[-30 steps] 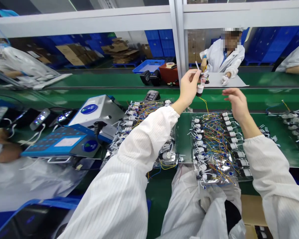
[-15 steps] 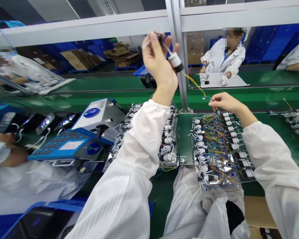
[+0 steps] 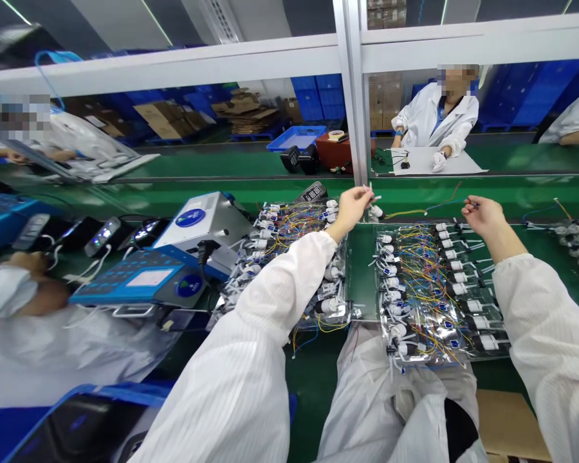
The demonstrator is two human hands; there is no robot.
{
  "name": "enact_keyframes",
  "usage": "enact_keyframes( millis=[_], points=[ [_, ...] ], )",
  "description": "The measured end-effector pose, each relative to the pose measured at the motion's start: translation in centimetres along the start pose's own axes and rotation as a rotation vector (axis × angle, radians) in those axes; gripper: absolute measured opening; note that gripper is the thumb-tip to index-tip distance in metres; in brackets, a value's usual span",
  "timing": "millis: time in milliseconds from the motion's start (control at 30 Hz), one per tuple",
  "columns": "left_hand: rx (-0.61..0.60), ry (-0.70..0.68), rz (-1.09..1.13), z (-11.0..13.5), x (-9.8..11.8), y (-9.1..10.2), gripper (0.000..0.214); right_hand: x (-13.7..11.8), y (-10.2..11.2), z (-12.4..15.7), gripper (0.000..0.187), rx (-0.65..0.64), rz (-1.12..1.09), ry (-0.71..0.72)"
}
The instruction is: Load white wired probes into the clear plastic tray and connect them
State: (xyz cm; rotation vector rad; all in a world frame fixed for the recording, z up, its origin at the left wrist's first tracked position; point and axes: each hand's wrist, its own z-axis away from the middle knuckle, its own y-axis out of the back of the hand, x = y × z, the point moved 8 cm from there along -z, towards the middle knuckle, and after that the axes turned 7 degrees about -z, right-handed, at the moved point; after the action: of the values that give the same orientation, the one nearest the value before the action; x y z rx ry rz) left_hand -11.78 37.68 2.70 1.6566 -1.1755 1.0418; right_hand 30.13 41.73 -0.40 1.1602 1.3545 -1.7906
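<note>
My left hand is closed on a small white-capped motor part at the far end of the left tray of wired parts. Yellow and blue wires run from that part across to my right hand, which pinches their far end above the right tray of wired parts. The wires are stretched out between both hands. Both trays hold several small black-and-white motors with coloured leads.
A grey and blue tester box and a blue keypad unit sit to the left. A green conveyor belt runs behind. A person in a white coat works opposite; another person's arm lies at left.
My left hand came down from head height to the far end of the left tray with the motor part. My right hand moved right, pulling the wires out straight.
</note>
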Motion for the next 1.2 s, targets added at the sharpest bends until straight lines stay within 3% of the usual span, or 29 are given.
enact_keyframes(
  millis=[67,133,333,433,567,700,833,1000,1200],
  points=[
    [-0.092,0.045,-0.183,0.6,-2.5,-1.1,0.020,-0.1,0.2,0.2,0.021,0.075,0.036,0.089],
    [-0.162,0.061,-0.330,0.9,-4.3,-1.9,0.018,-0.8,-0.6,0.7,0.020,0.070,0.056,0.198],
    [-0.259,0.048,-0.422,1.3,-6.6,-3.5,0.015,-2.5,-7.2,4.3,0.026,-0.151,0.103,0.440],
    [-0.287,0.027,-0.452,1.5,-6.5,-4.0,0.016,0.2,-11.2,6.8,0.032,-0.295,0.175,0.414],
    [-0.364,-0.072,-0.512,2.2,-5.3,-4.7,0.020,8.2,-14.6,9.3,0.047,-0.461,0.308,0.231],
    [-0.413,-0.183,-0.548,2.8,-4.2,-5.1,0.020,13.2,-14.4,9.9,0.045,-0.387,0.402,0.254],
    [-0.450,-0.221,-0.566,3.1,-3.8,-5.4,0.022,14.2,-13.9,10.2,0.042,-0.357,0.341,0.302],
    [-0.447,-0.239,-0.565,3.4,-3.5,-5.4,0.020,15.6,-14.1,10.9,0.043,-0.386,0.156,0.173],
    [-0.435,-0.274,-0.639,3.6,-3.0,-5.2,0.019,17.2,-13.9,11.0,0.038,-0.376,0.117,0.074]
  ],
)
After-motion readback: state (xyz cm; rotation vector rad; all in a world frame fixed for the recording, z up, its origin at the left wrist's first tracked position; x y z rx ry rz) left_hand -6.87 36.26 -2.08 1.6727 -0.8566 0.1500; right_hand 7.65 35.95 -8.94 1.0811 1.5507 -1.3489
